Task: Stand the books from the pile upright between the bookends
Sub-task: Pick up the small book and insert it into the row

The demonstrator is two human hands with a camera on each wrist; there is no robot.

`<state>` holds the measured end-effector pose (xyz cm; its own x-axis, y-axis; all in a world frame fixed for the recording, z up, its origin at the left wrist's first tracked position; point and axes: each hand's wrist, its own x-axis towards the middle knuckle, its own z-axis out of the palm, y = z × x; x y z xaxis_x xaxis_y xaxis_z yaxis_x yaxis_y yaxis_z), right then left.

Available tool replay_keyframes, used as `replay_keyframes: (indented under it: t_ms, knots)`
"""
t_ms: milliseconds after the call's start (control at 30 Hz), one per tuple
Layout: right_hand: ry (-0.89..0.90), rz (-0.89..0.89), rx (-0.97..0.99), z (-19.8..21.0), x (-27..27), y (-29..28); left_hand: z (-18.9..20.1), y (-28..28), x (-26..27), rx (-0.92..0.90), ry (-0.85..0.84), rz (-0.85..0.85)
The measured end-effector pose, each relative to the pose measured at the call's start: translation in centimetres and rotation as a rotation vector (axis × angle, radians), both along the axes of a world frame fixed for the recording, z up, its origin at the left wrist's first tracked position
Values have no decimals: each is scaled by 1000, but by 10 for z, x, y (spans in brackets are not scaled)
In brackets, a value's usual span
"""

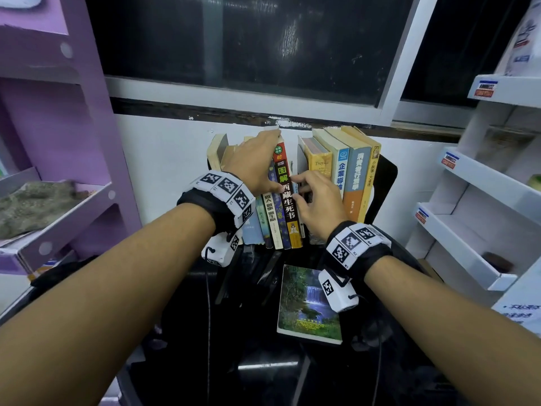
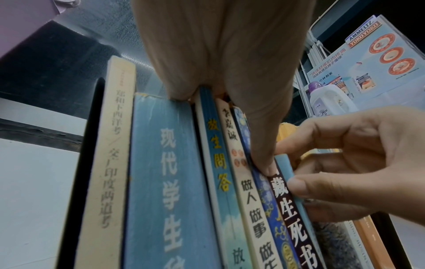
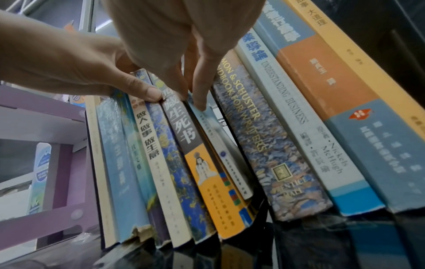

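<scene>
A row of books stands on the black table (image 1: 187,332) between a black left bookend (image 2: 88,163) and a black right bookend (image 1: 385,183). My left hand (image 1: 263,162) lies over the tops of the left group, thumb pressing the spine of the dark-spined book (image 1: 288,200), holding it leaning left. My right hand (image 1: 304,189) pinches a thin pale-blue book (image 3: 207,116) by its spine, in the gap between the dark-spined book (image 3: 181,127) and a mottled blue hardback (image 3: 260,145). A waterfall-cover book (image 1: 307,306) lies flat on the table under my right wrist.
A purple shelf unit (image 1: 58,200) stands close on the left and white shelves (image 1: 483,206) close on the right. The wall and a dark window (image 1: 248,39) are right behind the books. Thin cables (image 1: 208,303) run across the glossy table.
</scene>
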<state>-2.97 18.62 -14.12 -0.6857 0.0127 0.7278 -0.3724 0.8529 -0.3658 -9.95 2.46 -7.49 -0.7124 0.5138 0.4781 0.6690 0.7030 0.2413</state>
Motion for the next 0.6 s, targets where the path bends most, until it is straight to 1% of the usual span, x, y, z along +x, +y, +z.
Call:
replay_keyframes:
  t_ms: [300,600]
  knots:
    - [-105,-18,27,-2,3,6,2,-1,2,-11,-2,3]
    - [-114,-4,28,0,3,7,4,-1,3,-33,-15,15]
